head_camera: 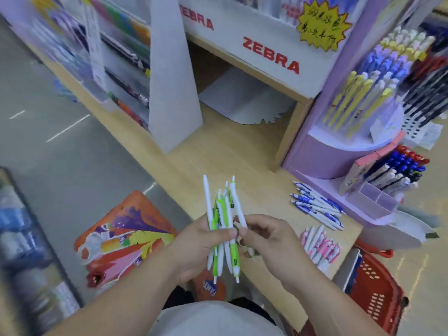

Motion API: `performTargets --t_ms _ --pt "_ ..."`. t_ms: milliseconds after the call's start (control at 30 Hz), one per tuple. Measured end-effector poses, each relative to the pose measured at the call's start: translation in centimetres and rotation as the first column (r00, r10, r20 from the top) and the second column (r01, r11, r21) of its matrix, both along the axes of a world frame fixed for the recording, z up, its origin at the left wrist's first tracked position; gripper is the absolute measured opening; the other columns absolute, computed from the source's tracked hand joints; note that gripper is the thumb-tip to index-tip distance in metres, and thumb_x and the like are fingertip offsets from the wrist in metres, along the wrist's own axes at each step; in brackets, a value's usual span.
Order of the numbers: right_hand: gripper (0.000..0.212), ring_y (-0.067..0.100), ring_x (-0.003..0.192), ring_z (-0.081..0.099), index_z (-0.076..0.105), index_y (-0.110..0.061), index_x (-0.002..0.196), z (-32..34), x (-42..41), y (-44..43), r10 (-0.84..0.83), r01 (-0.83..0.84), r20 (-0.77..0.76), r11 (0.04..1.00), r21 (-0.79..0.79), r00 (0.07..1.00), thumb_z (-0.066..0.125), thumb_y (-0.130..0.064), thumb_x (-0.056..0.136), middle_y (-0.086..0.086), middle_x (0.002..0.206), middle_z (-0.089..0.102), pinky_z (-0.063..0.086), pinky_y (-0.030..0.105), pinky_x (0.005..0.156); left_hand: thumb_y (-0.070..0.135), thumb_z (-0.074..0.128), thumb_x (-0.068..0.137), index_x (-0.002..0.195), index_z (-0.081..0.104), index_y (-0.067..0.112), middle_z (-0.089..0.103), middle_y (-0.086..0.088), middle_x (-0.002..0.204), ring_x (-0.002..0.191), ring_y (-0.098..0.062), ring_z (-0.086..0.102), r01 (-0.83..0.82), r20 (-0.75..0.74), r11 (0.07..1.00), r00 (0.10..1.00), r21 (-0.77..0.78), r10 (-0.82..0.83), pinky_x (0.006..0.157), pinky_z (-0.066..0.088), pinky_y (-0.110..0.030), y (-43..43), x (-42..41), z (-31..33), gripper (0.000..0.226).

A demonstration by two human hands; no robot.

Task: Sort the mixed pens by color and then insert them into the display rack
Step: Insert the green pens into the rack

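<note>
Standing out in red, ZEBRA lettering crosses the white shelf front; a second copy to its left is cut off to "EBRA". Lower down, over the wooden desk, left hand grips a bundle of green-and-white pens, fanned upward, barrel print unreadable. Right hand pinches one pen at the bundle's right edge. Blue-and-white pens lie loose on the desk, pink-and-white pens just beside, nearer the edge. Yellow starburst sign, handwriting illegible. Purple display rack holds yellow, blue and dark pens; front compartments unclear. Red basket partly hidden behind the desk.
</note>
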State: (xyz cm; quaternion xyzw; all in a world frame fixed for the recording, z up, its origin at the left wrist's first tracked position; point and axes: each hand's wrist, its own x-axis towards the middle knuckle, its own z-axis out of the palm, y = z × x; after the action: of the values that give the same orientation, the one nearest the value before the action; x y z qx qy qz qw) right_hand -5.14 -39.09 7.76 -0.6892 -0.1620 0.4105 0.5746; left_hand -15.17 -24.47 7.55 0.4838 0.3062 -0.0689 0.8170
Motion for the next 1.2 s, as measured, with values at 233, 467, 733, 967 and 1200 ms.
performTargets --t_ms 233,467,733,967,1200 --pt "0.024 0.019 0.059 0.054 0.075 -0.032 0.093 -0.4 -3.7 10.1 0.206 -0.212 -0.079 0.975 -0.072 0.975 0.055 -0.020 0.101 -0.003 0.070 0.060 0.043 0.034 0.052 0.003 0.071 0.085 0.100 0.060 0.004 0.062 -0.011 0.075 0.066 -0.024 0.066 -0.483 -0.080 0.874 0.874 -0.041 0.479 0.061 0.056 -0.037 8.7 -9.0 0.1 0.019" --pt "0.018 0.020 0.061 0.054 0.067 -0.021 0.106 -1.0 -9.4 26.7 0.350 -0.354 -0.051 0.926 -0.131 0.935 0.049 -0.016 0.103 0.002 0.073 0.062 0.036 0.030 0.048 0.009 0.080 0.073 0.095 0.063 0.005 0.060 -0.012 0.085 0.076 -0.028 0.060 -0.720 -0.074 0.688 0.694 -0.086 0.717 0.072 0.054 -0.043 22.6 -19.4 -0.9 0.028" --pt "0.035 0.016 0.066 0.062 0.064 -0.025 0.119 2.8 -15.7 43.7 0.295 -0.296 -0.024 0.953 -0.067 0.955 0.056 0.000 0.097 0.007 0.085 0.069 0.047 0.025 0.055 0.014 0.074 0.072 0.101 0.062 0.004 0.063 -0.010 0.079 0.070 -0.025 0.066 -0.726 -0.037 0.684 0.687 -0.072 0.726 0.065 0.055 -0.040 40.5 -24.7 2.1 0.033" --pt "0.033 0.019 0.065 0.060 0.056 -0.021 0.120 4.8 -15.1 55.0 0.238 -0.238 -0.022 0.971 -0.014 0.971 0.058 0.000 0.095 0.017 0.090 0.070 0.046 0.027 0.055 0.009 0.067 0.074 0.104 0.067 0.010 0.062 -0.009 0.075 0.070 -0.029 0.068 -0.727 0.024 0.666 0.673 -0.167 0.740 0.055 0.056 -0.037 52.1 -23.1 3.7 0.030" --pt "0.025 0.017 0.057 0.055 0.057 -0.015 0.113 3.9 -8.5 69.1 0.153 -0.152 -0.053 0.988 0.033 0.987 0.058 0.001 0.094 0.016 0.091 0.070 0.043 0.026 0.051 0.010 0.070 0.073 0.112 0.063 0.010 0.061 -0.008 0.078 0.068 -0.026 0.068 -0.736 0.076 0.666 0.662 -0.122 0.746 0.055 0.056 -0.036 66.0 -17.1 4.8 0.040"
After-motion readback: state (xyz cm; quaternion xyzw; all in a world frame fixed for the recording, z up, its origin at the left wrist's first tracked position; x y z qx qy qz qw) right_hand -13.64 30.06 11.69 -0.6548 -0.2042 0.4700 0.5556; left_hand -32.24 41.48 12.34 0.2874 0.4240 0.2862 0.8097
